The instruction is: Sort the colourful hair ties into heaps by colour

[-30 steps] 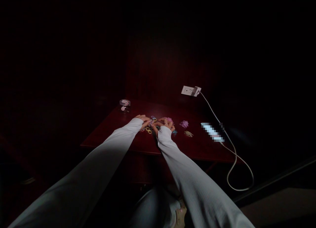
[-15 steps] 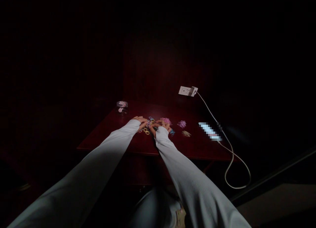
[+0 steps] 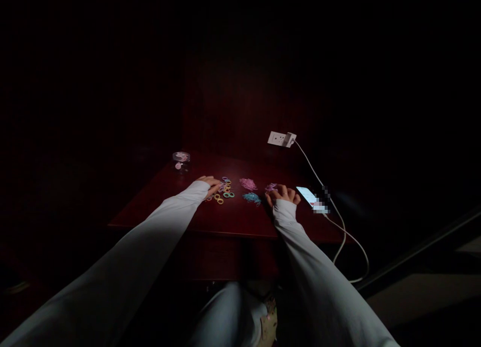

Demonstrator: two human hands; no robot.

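At the left of the loose items, my left hand [image 3: 209,185] lies on the table with its fingers stretched toward a mixed heap of small coloured hair ties [image 3: 227,189], touching its edge. A yellow pair of rings [image 3: 218,199] and a green pair [image 3: 229,195] are nearby. My right hand [image 3: 284,195] is beside a small purple pile of thin bands [image 3: 271,187], fingers bent down and thumb close to the index finger. Whatever it may pinch is too small to make out. Between the hands are a pink pile [image 3: 248,184] and a blue pile [image 3: 251,198] of thin bands.
A clear round jar [image 3: 181,162] with pink bits stands at the table's back left. To the right lies a lit phone [image 3: 308,197] on a white cable [image 3: 340,222], which runs to a wall socket [image 3: 278,138]. The dark red table [image 3: 225,227] has its front edge before me.
My right hand has moved right, from the mixed heap to the purple pile, uncovering the pink and blue piles and covering the beige one. My left hand stays by the heap. The view shifts slightly.
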